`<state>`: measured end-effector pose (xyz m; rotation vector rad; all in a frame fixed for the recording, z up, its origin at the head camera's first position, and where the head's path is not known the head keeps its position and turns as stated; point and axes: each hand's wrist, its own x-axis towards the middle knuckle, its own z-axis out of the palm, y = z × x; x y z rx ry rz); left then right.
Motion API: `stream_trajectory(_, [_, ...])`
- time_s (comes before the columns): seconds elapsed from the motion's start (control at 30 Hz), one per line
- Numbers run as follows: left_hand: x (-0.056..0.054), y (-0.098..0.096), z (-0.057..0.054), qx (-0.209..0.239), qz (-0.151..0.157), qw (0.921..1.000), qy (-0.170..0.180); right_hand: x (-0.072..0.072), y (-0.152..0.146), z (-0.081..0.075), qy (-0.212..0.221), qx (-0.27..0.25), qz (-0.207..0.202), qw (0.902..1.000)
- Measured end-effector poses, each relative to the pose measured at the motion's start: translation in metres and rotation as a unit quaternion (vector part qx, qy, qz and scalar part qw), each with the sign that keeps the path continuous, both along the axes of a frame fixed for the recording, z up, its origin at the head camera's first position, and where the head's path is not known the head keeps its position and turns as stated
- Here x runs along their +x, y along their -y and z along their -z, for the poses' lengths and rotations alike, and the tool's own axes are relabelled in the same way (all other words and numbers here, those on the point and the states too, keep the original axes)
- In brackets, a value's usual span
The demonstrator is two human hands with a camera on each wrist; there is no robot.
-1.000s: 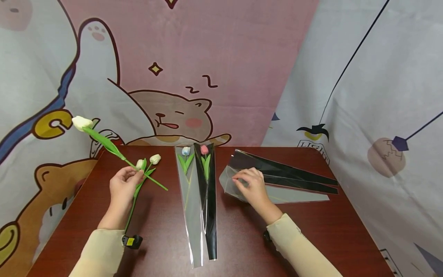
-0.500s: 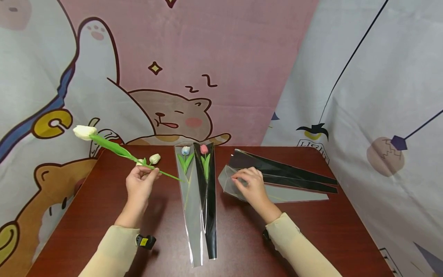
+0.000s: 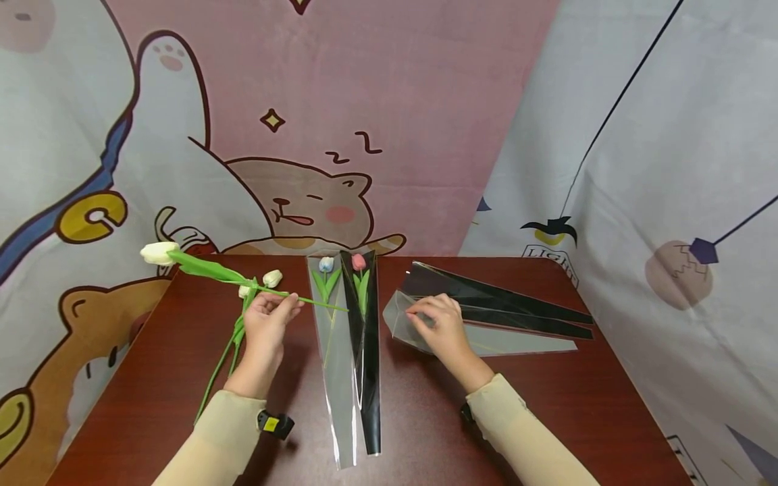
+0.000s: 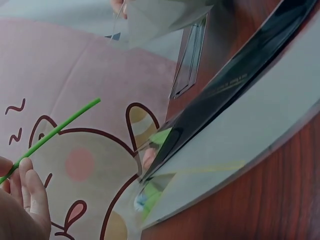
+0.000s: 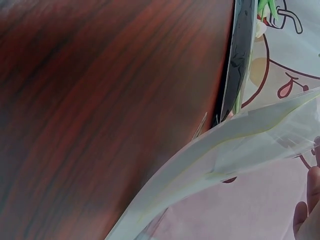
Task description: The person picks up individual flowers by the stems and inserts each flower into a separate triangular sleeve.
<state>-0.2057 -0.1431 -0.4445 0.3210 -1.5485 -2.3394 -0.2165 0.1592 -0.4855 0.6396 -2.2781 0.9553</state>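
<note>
My left hand [image 3: 267,327] pinches the green stem of an artificial white tulip [image 3: 161,254]. The flower points left, and the stem's bare end reaches right above the packed tulips; the left wrist view shows this stem [image 4: 62,125] past the fingertips. On the right, my right hand [image 3: 448,334] pinches the mouth edge of a translucent grey flower sleeve [image 3: 523,340], its mouth spread toward the left. In the right wrist view the sleeve [image 5: 200,160] curves across, with only some fingers [image 5: 313,192] at the edge. Two more white tulips [image 3: 272,279] lie behind my left hand, partly hidden.
Mid-table lie a grey sleeve [image 3: 340,398] with a blue tulip [image 3: 326,264] and a black sleeve [image 3: 373,405] with a pink tulip [image 3: 358,262]. Black sleeves [image 3: 498,297] lie beyond my right hand. A printed cloth [image 3: 425,135] hangs behind the table [image 3: 419,432].
My left hand has moved right with the white tulip, whose bloom has dropped lower and whose stem end now reaches over the middle sleeves. The right hand stays in place on its sleeve.
</note>
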Motion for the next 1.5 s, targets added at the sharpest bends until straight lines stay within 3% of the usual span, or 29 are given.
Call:
stream_trajectory(0.37, [0.002,-0.017,0.005,-0.002,0.019,0.9998,0.005,0.002,0.002,-0.001,0.009,-0.002,0.0,1.0])
stream_trajectory(0.67, [0.001,-0.039,0.004,0.023,0.026,0.9992,-0.021,0.002,0.007,-0.002,0.005,-0.005,-0.007,1.0])
stream_trajectory(1.1, [0.002,-0.065,0.007,0.003,0.05,0.9979,-0.041,0.001,0.013,-0.003,-0.011,-0.011,-0.01,0.9998])
stream_trajectory(1.5, [0.0,-0.081,0.016,-0.022,0.059,0.997,-0.045,0.002,0.017,-0.003,-0.009,-0.002,-0.012,0.9999])
